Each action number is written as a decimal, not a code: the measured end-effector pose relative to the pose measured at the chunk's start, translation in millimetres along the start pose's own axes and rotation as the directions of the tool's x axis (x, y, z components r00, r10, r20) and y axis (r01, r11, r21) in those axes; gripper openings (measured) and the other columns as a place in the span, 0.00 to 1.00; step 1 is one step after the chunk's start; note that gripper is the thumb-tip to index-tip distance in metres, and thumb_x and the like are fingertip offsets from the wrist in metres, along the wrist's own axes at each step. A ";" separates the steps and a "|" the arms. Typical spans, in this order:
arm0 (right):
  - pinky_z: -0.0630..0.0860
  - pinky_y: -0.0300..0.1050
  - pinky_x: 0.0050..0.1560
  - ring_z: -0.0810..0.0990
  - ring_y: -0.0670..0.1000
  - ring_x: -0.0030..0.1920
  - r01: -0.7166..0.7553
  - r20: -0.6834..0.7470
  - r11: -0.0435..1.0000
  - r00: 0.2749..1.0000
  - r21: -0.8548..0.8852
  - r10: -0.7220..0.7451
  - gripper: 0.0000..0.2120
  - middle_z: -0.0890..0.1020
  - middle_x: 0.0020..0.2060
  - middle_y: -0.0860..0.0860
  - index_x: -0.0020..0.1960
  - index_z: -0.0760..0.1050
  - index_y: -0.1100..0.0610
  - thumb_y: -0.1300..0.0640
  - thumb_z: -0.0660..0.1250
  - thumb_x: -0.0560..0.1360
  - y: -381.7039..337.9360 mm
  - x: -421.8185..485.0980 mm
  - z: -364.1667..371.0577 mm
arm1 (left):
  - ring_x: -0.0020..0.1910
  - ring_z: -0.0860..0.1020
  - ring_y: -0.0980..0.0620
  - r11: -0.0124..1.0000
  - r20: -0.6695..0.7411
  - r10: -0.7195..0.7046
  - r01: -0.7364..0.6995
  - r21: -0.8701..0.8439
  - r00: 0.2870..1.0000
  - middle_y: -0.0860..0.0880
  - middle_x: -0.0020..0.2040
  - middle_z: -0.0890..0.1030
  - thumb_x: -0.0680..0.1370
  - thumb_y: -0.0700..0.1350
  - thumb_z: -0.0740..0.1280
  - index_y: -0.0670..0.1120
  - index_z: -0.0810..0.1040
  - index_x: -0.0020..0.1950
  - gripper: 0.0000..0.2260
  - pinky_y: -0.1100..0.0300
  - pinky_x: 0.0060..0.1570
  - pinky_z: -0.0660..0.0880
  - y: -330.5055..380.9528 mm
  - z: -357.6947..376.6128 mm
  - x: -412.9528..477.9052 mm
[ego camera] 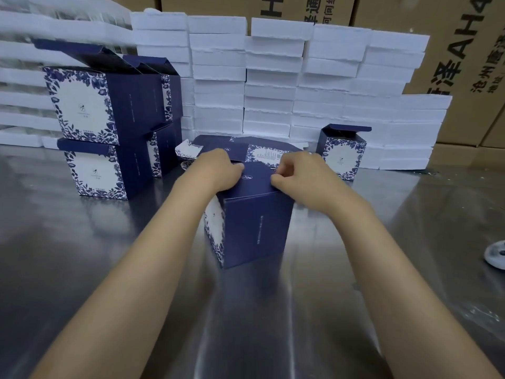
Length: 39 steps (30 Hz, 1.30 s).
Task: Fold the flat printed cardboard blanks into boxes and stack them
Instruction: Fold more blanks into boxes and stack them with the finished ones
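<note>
Navy cardboard, printed with a blue-and-white floral panel on one side, makes up the box I am working on; it stands upright in the middle of the steel desk, long axis vertical, one corner edge turned toward me and its top flap facing up. My left hand rests on the left part of that top flap with its fingers curled down onto the card, and my right hand pinches the flap's right edge between curled fingers and thumb, the two hands close together but not touching. Both forearms reach forward from the lower corners and converge on the box. Just behind it lie flat blanks. Folded boxes stand stacked at the left.
</note>
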State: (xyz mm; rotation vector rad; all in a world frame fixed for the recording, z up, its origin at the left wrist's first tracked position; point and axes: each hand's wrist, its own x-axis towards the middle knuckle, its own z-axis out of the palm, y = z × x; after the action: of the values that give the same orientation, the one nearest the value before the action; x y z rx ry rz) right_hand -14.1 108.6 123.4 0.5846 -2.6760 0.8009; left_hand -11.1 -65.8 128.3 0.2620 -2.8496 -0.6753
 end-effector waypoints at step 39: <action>0.73 0.42 0.57 0.79 0.43 0.52 -0.276 0.158 0.603 0.957 0.749 0.242 0.37 0.81 0.51 0.44 0.72 0.67 0.49 0.51 0.63 0.62 28.5 12.5 41.9 | 0.68 0.69 0.42 1.000 0.065 0.016 -0.017 0.015 0.998 0.42 0.74 0.66 0.79 0.63 0.55 0.46 0.61 0.76 0.31 0.54 0.52 0.65 -6.3 17.2 16.3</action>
State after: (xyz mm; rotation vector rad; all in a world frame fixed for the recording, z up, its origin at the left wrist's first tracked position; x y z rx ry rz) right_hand -44.5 102.7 81.3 0.3593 -2.3666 2.0835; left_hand -30.1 -67.5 112.8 0.2224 -2.9160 -0.6708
